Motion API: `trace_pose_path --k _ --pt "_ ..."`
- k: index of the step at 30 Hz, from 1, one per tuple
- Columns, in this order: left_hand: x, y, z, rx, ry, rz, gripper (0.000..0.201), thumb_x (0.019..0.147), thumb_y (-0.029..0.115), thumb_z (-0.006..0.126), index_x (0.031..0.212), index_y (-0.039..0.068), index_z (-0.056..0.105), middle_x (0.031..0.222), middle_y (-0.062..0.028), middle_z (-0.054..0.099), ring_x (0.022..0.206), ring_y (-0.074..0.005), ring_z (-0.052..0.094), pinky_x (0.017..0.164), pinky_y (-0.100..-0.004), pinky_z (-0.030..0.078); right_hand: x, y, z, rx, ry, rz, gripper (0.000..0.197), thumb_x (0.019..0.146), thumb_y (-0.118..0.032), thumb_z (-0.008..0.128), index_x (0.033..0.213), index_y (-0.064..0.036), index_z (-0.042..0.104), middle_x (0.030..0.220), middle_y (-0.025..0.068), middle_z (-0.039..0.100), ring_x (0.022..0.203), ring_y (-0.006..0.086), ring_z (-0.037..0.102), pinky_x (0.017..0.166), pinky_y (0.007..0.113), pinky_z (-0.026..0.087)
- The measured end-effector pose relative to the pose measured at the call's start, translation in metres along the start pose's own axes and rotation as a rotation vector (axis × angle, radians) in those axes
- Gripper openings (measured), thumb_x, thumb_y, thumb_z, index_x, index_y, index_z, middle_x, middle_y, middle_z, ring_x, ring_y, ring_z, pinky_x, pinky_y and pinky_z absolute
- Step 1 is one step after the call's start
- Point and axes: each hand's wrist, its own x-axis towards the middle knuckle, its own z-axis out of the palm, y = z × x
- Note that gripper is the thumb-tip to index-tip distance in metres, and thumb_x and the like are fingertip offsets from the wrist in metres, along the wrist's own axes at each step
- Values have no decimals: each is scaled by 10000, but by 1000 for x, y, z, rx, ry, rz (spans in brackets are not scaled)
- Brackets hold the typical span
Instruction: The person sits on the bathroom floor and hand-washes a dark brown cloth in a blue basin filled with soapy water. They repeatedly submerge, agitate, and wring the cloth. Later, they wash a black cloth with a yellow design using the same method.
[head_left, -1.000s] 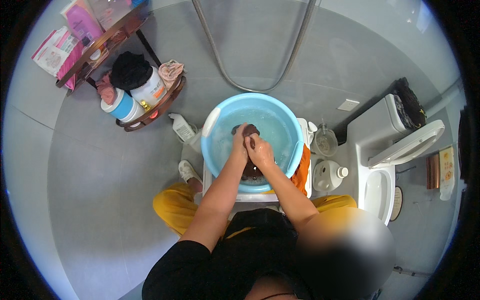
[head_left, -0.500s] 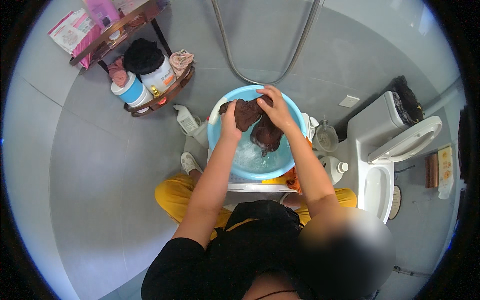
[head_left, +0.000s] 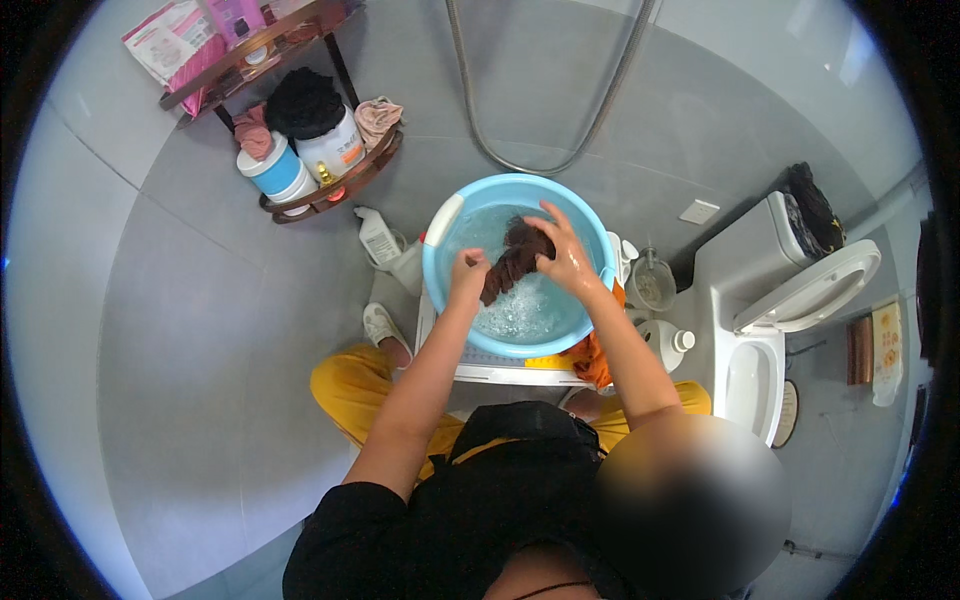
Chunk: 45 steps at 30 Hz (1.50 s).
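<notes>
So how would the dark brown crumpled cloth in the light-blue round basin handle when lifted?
The dark brown crumpled cloth would probably be floppy, given its soft folds. It is likely heavy for its size, presumably soaked by the bubbly water. It may be slippery, since the right hand glistens wet.

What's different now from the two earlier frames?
The left hand and right hand, pressed together at first, are apart. Since the middle frame both have come nearer the person; the brown cloth, then in two lobes, is now one bunched diagonal length over the basin. Whether either hand lets go is unclear. Unchanged: white jug standing, toilet lid up.
</notes>
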Motion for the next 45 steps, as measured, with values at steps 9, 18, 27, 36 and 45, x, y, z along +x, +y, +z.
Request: trace_pose_path --k 9,18,27,36,45 --pt "10 5 21 -80 -18 -12 384 808 118 560 1175 41 473 1180 -101 490 1092 -220 462 931 -339 353 -49 14 13 -106 -75 32 431 676 -108 683 1094 -82 580 1092 132 586 1055 314 518 920 399 390" --pt "60 4 51 -711 -84 -498 643 846 386 561 1365 99 312 1380 -124 355 1254 -284 342 1049 -458 227 -13 121 53 359 335 913 703 795 -440 629 1333 -69 368 1327 163 404 1215 282 391 954 365 372" --pt "48 -2 69 -624 -217 -546 621 863 554 453 1282 96 445 1268 -98 485 1151 -279 460 960 -445 369 5 93 75 538 482 605 376 835 -101 574 1207 -69 525 1128 146 562 1050 247 530 895 322 415" --pt "35 17 59 -982 -553 -393 462 919 489 357 1077 92 534 1013 -105 577 889 -242 587 767 -376 511 -14 -3 59 -115 307 141 426 684 -216 726 1077 -132 585 1288 169 359 1065 361 493 803 423 490" --pt "25 34 72 -886 -523 -385 219 881 285 485 794 97 554 766 -29 562 673 -174 553 628 -304 476 -18 12 71 -181 406 134 425 687 -316 726 1029 -141 542 1059 135 459 862 337 571 621 414 521"
